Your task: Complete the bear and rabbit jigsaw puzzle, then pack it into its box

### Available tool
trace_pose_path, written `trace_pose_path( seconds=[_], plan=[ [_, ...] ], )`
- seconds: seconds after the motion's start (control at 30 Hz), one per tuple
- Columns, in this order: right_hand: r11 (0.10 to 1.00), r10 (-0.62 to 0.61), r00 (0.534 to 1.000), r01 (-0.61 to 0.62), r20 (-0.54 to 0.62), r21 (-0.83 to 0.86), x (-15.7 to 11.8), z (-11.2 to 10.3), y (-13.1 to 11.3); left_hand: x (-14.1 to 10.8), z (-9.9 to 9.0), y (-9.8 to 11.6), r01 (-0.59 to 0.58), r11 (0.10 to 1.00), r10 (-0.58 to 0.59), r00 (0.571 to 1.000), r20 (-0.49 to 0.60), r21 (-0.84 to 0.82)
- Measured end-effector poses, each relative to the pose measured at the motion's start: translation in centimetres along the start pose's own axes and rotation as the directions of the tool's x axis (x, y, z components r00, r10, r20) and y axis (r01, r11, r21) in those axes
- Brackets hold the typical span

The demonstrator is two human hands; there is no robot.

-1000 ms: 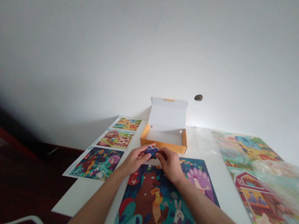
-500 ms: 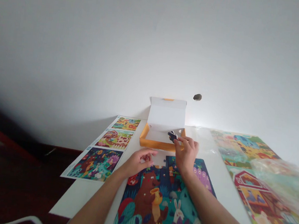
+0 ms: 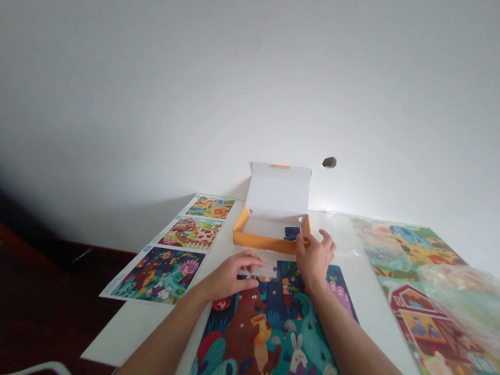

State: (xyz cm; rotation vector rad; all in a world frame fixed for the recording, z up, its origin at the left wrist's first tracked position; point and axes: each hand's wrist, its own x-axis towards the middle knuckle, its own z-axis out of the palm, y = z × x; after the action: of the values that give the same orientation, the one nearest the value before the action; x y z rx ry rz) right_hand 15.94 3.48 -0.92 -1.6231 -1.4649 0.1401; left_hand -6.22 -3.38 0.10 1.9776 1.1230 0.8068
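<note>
A dark blue puzzle piece point(image 3: 292, 232) shows at the right inner side of the open orange box point(image 3: 262, 242). My right hand point(image 3: 315, 257) pinches it by its lower right edge, thumb and finger together. Below the box lies a large forest puzzle point(image 3: 262, 346) with a bear and rabbits, and a gap at its upper left edge. My left hand point(image 3: 231, 274) rests over that upper left corner, beside the gap, with its fingers curved and apart and nothing seen in them.
Three picture sheets point(image 3: 191, 232) lie on the left of the white table point(image 3: 127, 331). Farm and safari puzzles point(image 3: 431, 320), partly under clear plastic point(image 3: 476, 301), lie on the right. The box lid point(image 3: 279, 191) stands up against the wall.
The piece in my right hand has turned from tilted to facing me, its dark blue picture now visible. My left hand's fingers have straightened a little.
</note>
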Motion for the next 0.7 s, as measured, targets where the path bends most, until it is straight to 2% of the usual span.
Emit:
trace_pose_path(
  seconds=[0.2, 0.3, 0.4, 0.47, 0.53, 0.57, 0.7],
  plan=[
    [0.999, 0.042, 0.995, -0.041, 0.096, -0.006, 0.2, 0.2, 0.1, -0.1, -0.1, -0.3, 0.002, 1.000, -0.002, 1.000, 0.023, 0.010],
    [0.999, 0.036, 0.996, -0.036, 0.078, -0.009, 0.1, -0.1, -0.3, -0.1, 0.0, -0.3, -0.030, 0.999, 0.028, 0.999, 0.040, 0.040],
    [0.998, -0.060, 0.998, 0.060, 0.005, 0.023, 0.0, -0.8, -1.0, 0.0, 0.2, 0.1, -0.084, 0.982, 0.075, 0.995, 0.060, 0.170],
    [0.980, -0.174, 0.984, 0.169, 0.040, 0.101, 0.0, -1.6, -1.5, 0.1, 0.5, 0.3, -0.101, 0.953, 0.084, 0.994, 0.070, 0.285],
    [0.949, -0.291, 0.939, 0.259, 0.184, 0.181, 0.0, -2.4, -1.8, 0.1, 0.6, 0.4, -0.096, 0.924, 0.071, 0.994, 0.080, 0.371],
    [0.939, -0.332, 0.900, 0.286, 0.281, 0.192, 0.0, -2.9, -1.9, 0.1, 0.5, 0.3, -0.092, 0.914, 0.062, 0.994, 0.089, 0.396],
    [0.892, -0.388, 0.674, 0.445, 0.628, 0.074, 0.1, -4.6, -1.6, 0.2, -0.3, 0.0, -0.075, 0.904, 0.022, 0.991, 0.128, 0.420]
  ],
)
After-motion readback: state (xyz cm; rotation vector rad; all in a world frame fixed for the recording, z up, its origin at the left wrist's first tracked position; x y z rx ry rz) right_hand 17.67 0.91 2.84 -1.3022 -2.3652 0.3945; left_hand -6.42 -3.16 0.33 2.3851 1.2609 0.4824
